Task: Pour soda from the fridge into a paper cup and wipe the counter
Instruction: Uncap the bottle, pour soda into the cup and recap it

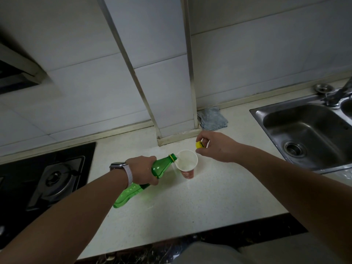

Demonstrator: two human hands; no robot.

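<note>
My left hand (142,169) grips a green plastic soda bottle (162,167) round its middle and tilts it, with the open neck over the rim of a paper cup (187,164). The cup stands upright on the white counter (190,202), white inside with a red printed outside. My right hand (215,144) hovers just right of and behind the cup and pinches the yellow bottle cap (200,144) between thumb and fingers. A crumpled blue-grey cloth (212,119) lies on the counter by the wall corner, behind my right hand.
A steel sink (308,134) with a tap (341,92) is set into the counter at the right. A black gas hob with a burner (55,178) sits at the left under a range hood (17,71). A tiled pillar (171,92) juts out behind the cup.
</note>
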